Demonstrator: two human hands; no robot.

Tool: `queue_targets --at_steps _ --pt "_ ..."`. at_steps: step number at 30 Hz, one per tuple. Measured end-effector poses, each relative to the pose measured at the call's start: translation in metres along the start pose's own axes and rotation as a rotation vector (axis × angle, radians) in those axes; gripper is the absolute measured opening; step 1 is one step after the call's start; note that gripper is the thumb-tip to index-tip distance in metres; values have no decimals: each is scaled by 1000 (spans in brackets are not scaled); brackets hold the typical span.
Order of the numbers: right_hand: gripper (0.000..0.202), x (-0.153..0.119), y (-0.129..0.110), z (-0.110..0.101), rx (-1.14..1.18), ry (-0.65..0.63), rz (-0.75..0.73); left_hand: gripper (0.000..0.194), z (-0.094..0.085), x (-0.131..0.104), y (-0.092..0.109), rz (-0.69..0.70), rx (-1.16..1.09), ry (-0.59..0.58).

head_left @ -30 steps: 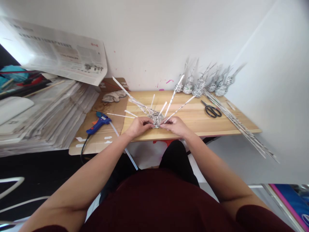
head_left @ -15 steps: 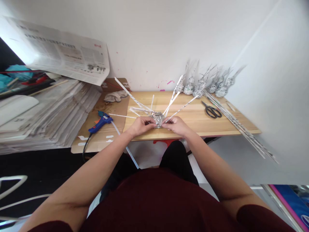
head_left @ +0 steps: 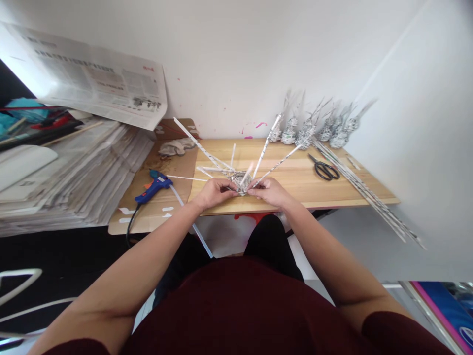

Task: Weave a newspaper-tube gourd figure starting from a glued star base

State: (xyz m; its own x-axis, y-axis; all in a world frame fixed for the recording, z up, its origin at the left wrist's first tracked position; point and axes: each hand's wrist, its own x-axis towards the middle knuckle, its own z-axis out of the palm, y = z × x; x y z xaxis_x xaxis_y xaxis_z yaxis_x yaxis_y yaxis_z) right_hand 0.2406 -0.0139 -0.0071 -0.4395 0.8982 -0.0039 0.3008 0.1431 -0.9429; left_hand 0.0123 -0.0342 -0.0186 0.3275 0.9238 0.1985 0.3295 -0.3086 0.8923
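A small round basket woven from rolled newspaper (head_left: 242, 178) sits near the front edge of the wooden table, with several long paper sticks (head_left: 266, 143) fanning out of it. My left hand (head_left: 219, 193) pinches the basket's near left side between thumb and fingers. On the near right side, my right hand (head_left: 266, 191) is closed on the weave, close to the base of a paper stick. Both sets of fingertips almost meet at the front and hide part of the weave.
A blue glue gun (head_left: 154, 187) with a glue stick lies on cardboard (head_left: 177, 197) at left, near a glove (head_left: 177, 146) and stacked newspapers (head_left: 121, 167). Black-handled scissors (head_left: 325, 170), loose paper sticks (head_left: 362, 190) and several woven gourd shapes (head_left: 306, 134) are at right.
One white paper stick that leaned up to the right now points more upright and is blurred over the basket. Both hands stay almost where they were.
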Motion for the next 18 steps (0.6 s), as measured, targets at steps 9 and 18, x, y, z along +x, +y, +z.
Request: queue_targets --at_steps 9,18 --pt "41 -7 -1 5 161 140 -13 26 2 4 5 -52 -21 135" --pt "21 -35 -14 39 -2 111 -92 41 -27 6 43 -71 -223 367"
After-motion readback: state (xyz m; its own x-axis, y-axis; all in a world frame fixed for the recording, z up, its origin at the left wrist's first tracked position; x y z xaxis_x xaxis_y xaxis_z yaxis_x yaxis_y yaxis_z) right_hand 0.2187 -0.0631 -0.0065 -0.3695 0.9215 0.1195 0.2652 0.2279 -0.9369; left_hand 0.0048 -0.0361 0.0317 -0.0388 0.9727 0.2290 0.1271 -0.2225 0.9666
